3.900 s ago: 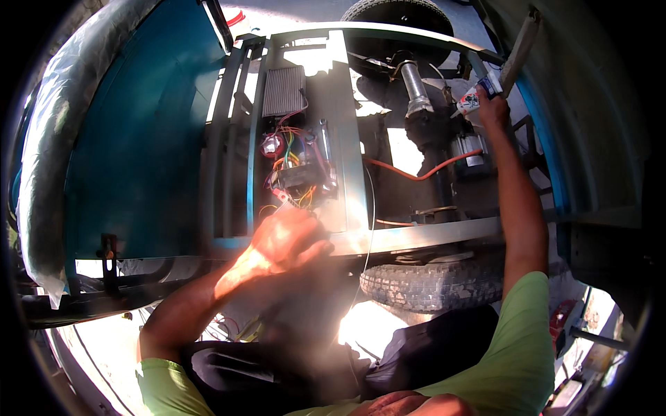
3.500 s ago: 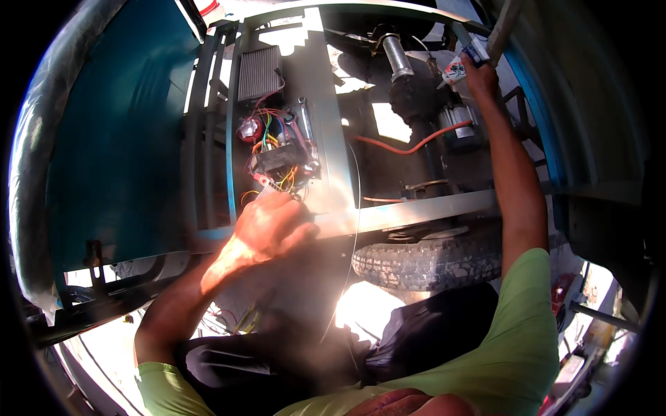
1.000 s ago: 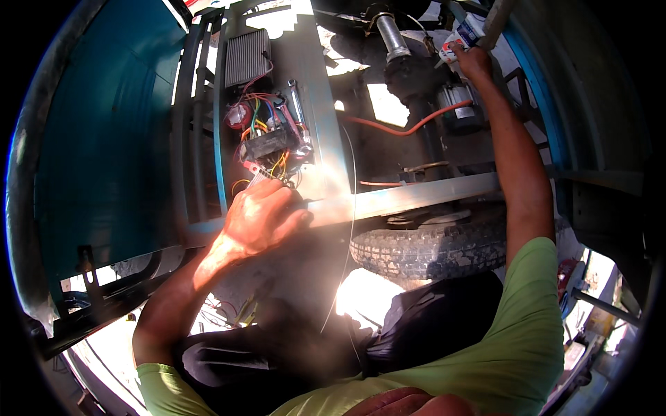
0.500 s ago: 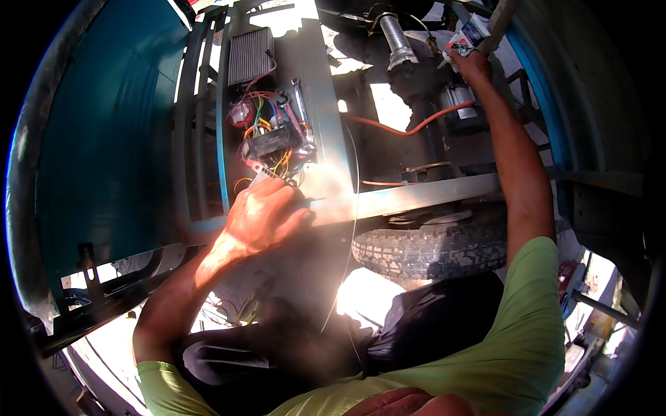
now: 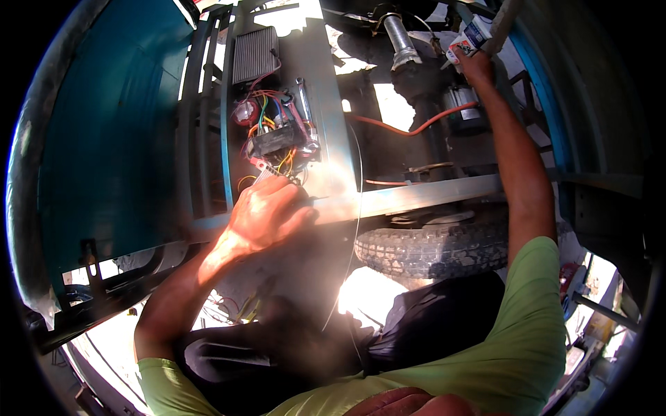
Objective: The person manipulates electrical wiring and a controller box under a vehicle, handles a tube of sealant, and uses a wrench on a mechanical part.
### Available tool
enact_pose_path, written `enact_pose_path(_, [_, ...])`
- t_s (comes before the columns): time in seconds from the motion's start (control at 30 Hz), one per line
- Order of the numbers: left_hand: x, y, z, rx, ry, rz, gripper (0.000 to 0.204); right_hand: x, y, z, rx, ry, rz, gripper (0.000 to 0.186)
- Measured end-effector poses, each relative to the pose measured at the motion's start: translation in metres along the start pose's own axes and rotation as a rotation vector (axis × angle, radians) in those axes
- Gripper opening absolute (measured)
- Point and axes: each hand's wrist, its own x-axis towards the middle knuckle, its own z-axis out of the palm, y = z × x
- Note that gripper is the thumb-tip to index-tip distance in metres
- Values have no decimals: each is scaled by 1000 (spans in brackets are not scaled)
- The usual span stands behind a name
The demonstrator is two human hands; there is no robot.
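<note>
My left hand (image 5: 269, 215) is closed, its fingers curled down at the near end of a bundle of coloured wires (image 5: 283, 161). What those fingertips grip is hidden beneath the hand; a small pale ribbed piece with a red end (image 5: 261, 166) sticks out just beyond them. Above it lies a black connector block (image 5: 272, 141) with wires running into it. Far to the right, my right arm reaches out, and my right hand (image 5: 477, 68) grips a small white printed packet (image 5: 466, 43) with red and blue patches, beside a metal bar.
A ribbed metal box (image 5: 256, 55) and a shiny wrench (image 5: 304, 100) lie on the frame panel. An orange cable (image 5: 409, 132) runs to a metal cylinder (image 5: 466, 119). Below the cross rail (image 5: 423, 196) is a tyre (image 5: 430, 251). A teal panel (image 5: 104, 145) stands at left.
The view has shifted slightly, so the frame and wires sit a little further right. Both hands keep almost the same place and grip.
</note>
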Motion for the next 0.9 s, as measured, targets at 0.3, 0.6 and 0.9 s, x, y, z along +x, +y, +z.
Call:
enact_pose_path(0.3, [-2,0,-1,13,-7,-17,21,13,-1,-4,-116,-28,10,73])
enact_pose_path(0.6, [-2,-3,0,0,9,-2,20,22,5,-6,-25,52,12,82])
enact_pose_path(0.9, [-8,-5,1,-47,64,-6,20,73,20,-16,-216,156,58,90])
